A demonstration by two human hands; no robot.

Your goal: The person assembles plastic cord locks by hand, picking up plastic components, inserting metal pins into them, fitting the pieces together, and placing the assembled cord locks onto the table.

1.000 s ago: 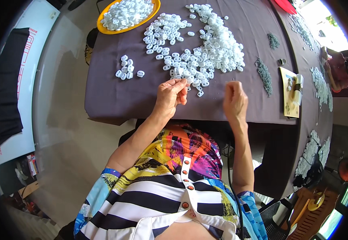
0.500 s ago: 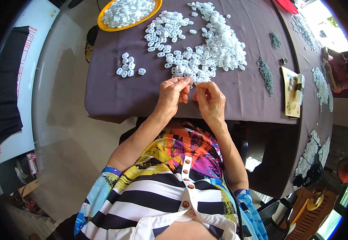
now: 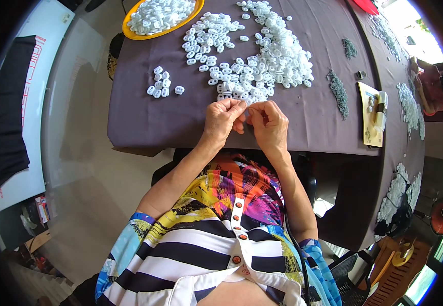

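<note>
My left hand (image 3: 223,118) and my right hand (image 3: 269,125) meet fingertip to fingertip at the near edge of a loose pile of small white oval plastic pieces (image 3: 285,61), each with two openings. Both hands are closed in a pinch. Whatever lies between the fingertips is too small and too covered to make out. To the left, a small separate group of thicker white pieces (image 3: 158,91) rests on the dark cloth, with one of them a little apart.
A yellow-rimmed tray (image 3: 199,9) heaped with white pieces stands at the far left of the dark-covered table (image 3: 145,120). Small grey parts (image 3: 338,94) lie in two heaps to the right. Beyond them is a yellow card (image 3: 368,117) with a clear tube (image 3: 381,112) on it.
My fingertips have come closer together, the right hand shifting slightly up and left. The pieces on the table have stayed as they were.
</note>
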